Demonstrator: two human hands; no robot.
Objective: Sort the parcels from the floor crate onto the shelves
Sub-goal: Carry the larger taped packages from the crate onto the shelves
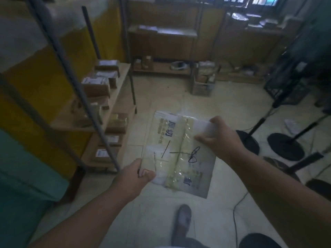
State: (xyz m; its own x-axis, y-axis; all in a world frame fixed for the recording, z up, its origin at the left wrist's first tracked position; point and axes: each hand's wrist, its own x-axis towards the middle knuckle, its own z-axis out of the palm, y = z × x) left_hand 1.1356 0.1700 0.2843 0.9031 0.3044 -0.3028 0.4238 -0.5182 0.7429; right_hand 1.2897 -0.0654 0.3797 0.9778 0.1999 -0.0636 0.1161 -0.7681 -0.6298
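Plastic parcel (176, 151) gripped: left hand (133, 173) near corner, right hand (217, 138) far edge.

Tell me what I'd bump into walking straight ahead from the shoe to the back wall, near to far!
Shoe → plastic parcel held in both hands → bare floor tiles → floor crate of parcels → back shelves with boxes.

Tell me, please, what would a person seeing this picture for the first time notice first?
The flat plastic parcel in the centre, with black pen marks on it, draws the eye; the left hand grips its near corner and the right hand its far edge. Next come the shelves with boxes at the left and the floor crate farther back.
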